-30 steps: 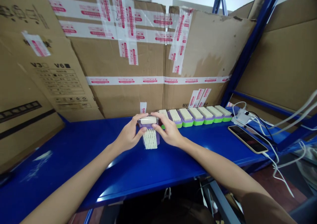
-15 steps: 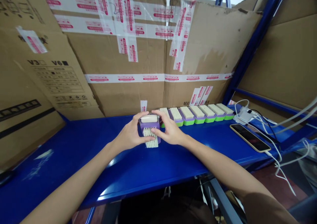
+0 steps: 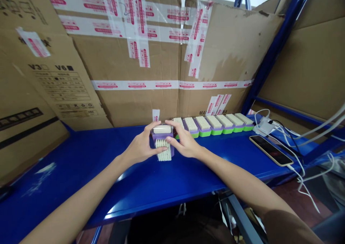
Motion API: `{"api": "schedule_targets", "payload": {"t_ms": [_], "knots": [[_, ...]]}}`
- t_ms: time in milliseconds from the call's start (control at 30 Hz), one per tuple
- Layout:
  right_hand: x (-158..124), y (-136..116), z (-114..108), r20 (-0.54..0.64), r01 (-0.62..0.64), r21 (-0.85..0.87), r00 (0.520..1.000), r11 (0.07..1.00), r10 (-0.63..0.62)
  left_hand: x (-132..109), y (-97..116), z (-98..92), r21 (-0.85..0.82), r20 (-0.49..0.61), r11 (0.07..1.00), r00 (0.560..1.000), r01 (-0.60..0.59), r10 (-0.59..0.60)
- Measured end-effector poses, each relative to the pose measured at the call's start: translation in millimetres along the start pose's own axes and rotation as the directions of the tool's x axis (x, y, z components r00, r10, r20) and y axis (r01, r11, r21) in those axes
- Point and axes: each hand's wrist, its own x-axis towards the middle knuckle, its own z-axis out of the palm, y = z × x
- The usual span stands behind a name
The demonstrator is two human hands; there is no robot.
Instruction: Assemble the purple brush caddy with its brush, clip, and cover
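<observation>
A purple scrub brush (image 3: 163,152) with cream bristles is held between both hands above the blue shelf, its bristles facing me. A smooth cream block (image 3: 162,129) shows at its upper end. My left hand (image 3: 142,143) closes on the brush's left side, thumb across the bristles. From the right, my right hand (image 3: 185,141) grips the other side, with its thumb tip at the bristles and its fingers along the top. Behind my right hand starts a row of several purple and green brushes (image 3: 214,123), bristles up; the leftmost one is partly hidden by that hand.
A phone (image 3: 271,150) with a white cable lies on the blue shelf (image 3: 151,190) at the right. Behind it sits a white power strip (image 3: 264,126) with tangled cords. Taped cardboard (image 3: 134,68) walls the back, and a blue post (image 3: 269,64) rises at right.
My right thumb has shifted slightly upward on the bristles. Both hands keep hold of the brush in nearly the same place.
</observation>
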Motion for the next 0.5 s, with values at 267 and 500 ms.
{"api": "schedule_targets", "payload": {"t_ms": [267, 500], "knots": [[-1.6, 1.4, 1.4, 0.007, 0.032, -0.017, 0.999, 0.999, -0.032, -0.4, -4.5, -3.4, 0.003, -0.025, 0.997, 0.997, -0.076, 0.076], [-0.9, 3.2, 0.9, 0.006, 0.033, -0.018, 0.999, 0.999, -0.033, -0.6, -7.2, -3.3, 0.002, -0.046, 0.991, 0.990, -0.136, 0.136]]}}
